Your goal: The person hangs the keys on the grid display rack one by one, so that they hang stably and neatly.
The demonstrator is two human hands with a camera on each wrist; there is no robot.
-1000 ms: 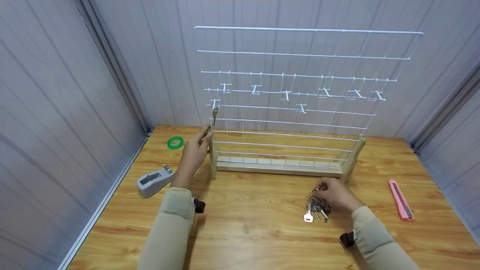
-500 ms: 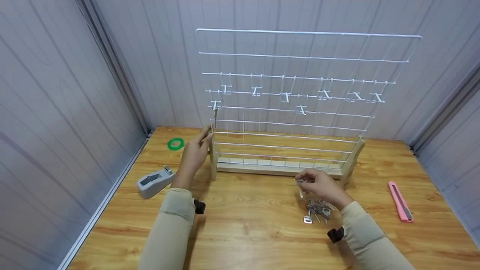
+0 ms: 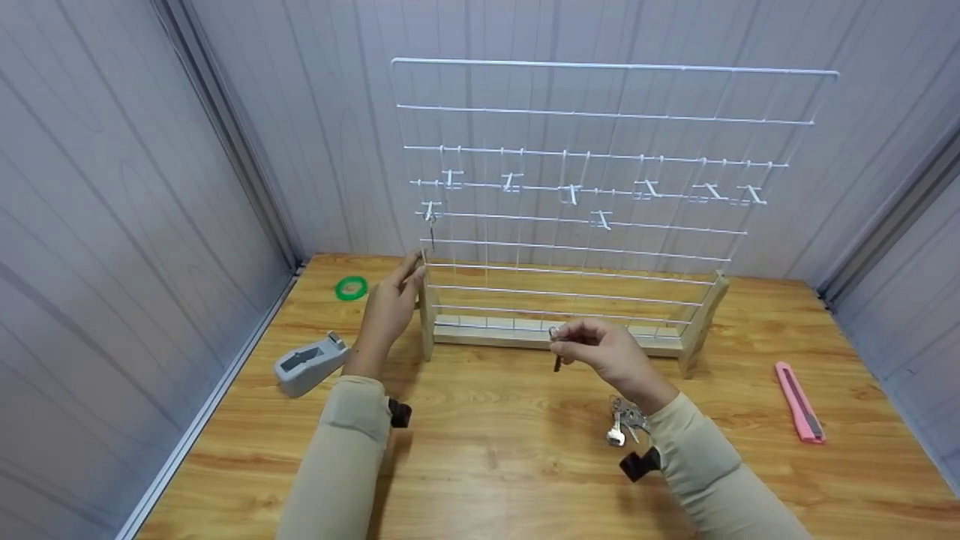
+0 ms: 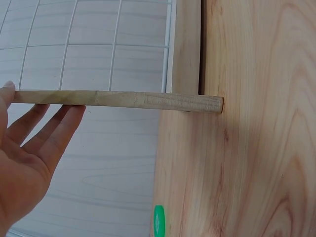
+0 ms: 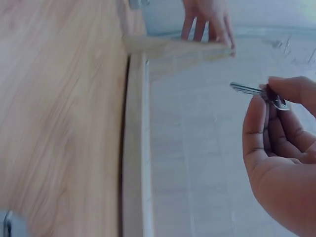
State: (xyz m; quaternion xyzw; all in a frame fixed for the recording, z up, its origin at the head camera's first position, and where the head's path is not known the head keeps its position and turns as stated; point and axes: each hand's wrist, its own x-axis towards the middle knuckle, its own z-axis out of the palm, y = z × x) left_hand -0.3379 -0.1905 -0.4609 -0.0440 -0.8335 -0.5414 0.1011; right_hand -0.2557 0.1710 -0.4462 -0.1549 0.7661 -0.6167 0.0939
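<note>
The outstretched right hand (image 3: 611, 356) pinches a key (image 3: 557, 364) in front of the rack (image 3: 487, 337); the left hand (image 3: 390, 304) grips its wooden upright (image 3: 427, 315), thumb opposite fingers. The right wrist view bares the blade's (image 5: 245, 89) notches; other keys (image 3: 632, 418) on the table (image 3: 487, 450) show only from the head.

A toothed silver key (image 5: 251, 90), pinched in the right grip (image 3: 609, 356), points down before the rack (image 3: 487, 335), a white wire grid on wooden feet; the left grip (image 3: 388, 306) touches its left side.
</note>
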